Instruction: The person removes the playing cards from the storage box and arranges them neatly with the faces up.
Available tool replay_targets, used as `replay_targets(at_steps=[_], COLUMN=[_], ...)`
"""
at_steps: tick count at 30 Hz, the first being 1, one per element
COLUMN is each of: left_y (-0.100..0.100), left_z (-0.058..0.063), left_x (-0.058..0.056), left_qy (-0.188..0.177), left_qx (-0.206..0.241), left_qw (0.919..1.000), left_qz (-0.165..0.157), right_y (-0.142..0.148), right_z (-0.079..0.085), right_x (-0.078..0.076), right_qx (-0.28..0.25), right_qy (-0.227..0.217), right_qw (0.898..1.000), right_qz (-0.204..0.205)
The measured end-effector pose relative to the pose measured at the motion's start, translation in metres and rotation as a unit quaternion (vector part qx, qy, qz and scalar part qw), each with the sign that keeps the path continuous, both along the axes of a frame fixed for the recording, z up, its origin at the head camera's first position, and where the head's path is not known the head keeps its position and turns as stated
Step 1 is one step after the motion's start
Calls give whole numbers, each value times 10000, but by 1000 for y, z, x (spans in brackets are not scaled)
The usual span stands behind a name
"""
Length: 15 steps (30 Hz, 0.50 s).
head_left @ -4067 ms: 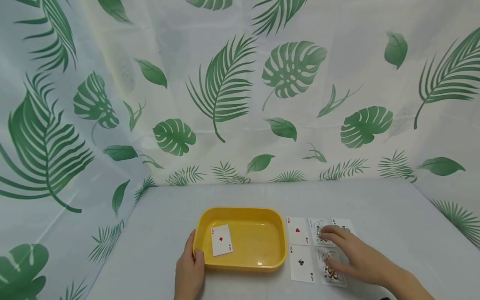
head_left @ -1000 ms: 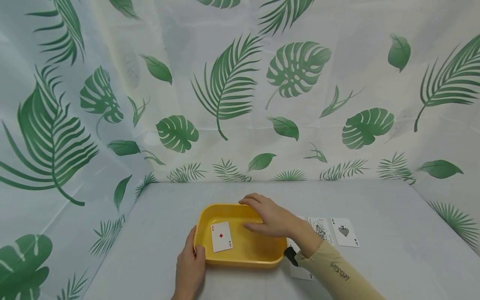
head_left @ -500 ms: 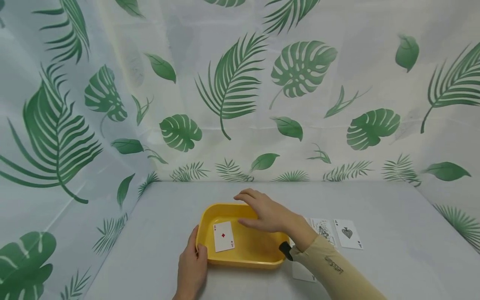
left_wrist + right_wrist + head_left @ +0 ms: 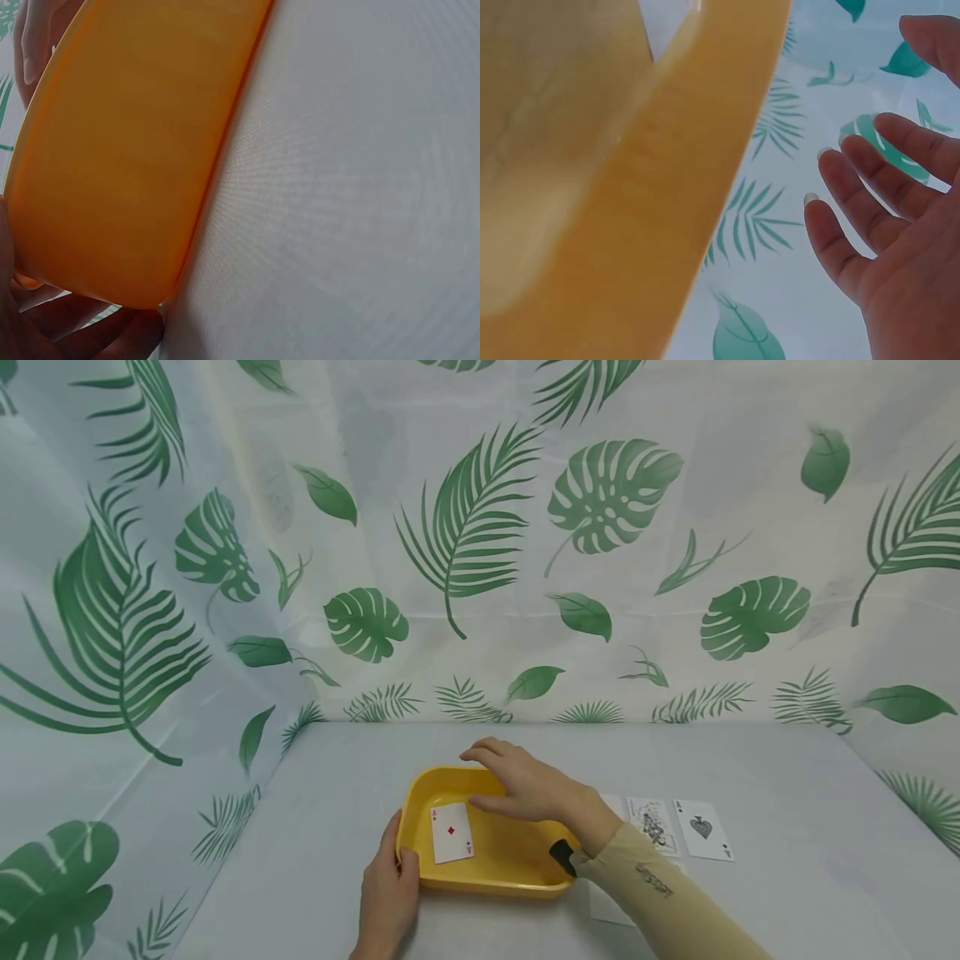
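My left hand (image 4: 388, 897) grips the left end of a yellow plastic tray (image 4: 487, 887), thumb over the rim and fingers round the outside, as the left wrist view also shows. An ace of diamonds (image 4: 452, 832) lies face up inside, toward the tray's left. Above the tray's back right part hovers my right hand (image 4: 525, 785), its fingers spread and loosely bent. In the right wrist view the palm of this right hand (image 4: 900, 225) is bare, apart from the tray wall (image 4: 667, 150). My right forearm crosses the tray's right end and hides part of it.
Right of the tray lie playing cards: an ace of spades (image 4: 702, 831), a joker (image 4: 652, 827) and a card at the front (image 4: 609, 906), partly covered by my sleeve (image 4: 652, 885). A leaf-printed curtain (image 4: 495, 610) stands behind the white table (image 4: 360, 768).
My right hand has gone from over the cards on the right to above the tray, drifting slightly left and up lately. My left hand keeps its hold; the view has shifted a little.
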State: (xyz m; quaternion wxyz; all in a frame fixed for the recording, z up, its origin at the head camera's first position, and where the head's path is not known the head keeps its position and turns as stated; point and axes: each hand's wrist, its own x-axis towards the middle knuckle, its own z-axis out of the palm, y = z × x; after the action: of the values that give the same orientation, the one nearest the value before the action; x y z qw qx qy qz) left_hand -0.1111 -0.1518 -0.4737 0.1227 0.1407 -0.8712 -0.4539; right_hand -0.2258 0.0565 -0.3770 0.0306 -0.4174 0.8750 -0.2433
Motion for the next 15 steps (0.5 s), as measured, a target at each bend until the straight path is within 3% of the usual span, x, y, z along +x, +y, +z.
replay_targets(at_steps=[9,15], left_y=[0,-1], left_z=[1,0], left_x=[0,-1], left_qy=[60,75], left_qx=[51,46], left_qw=[10000,10000], left_qz=[-28,15], right_y=[-8,-16], right_z=[-4,-8], right_x=[-6,-8], right_qx=[58,121], right_qy=[99,-110], right_qw=[9998,9998], right_qz=[130,135])
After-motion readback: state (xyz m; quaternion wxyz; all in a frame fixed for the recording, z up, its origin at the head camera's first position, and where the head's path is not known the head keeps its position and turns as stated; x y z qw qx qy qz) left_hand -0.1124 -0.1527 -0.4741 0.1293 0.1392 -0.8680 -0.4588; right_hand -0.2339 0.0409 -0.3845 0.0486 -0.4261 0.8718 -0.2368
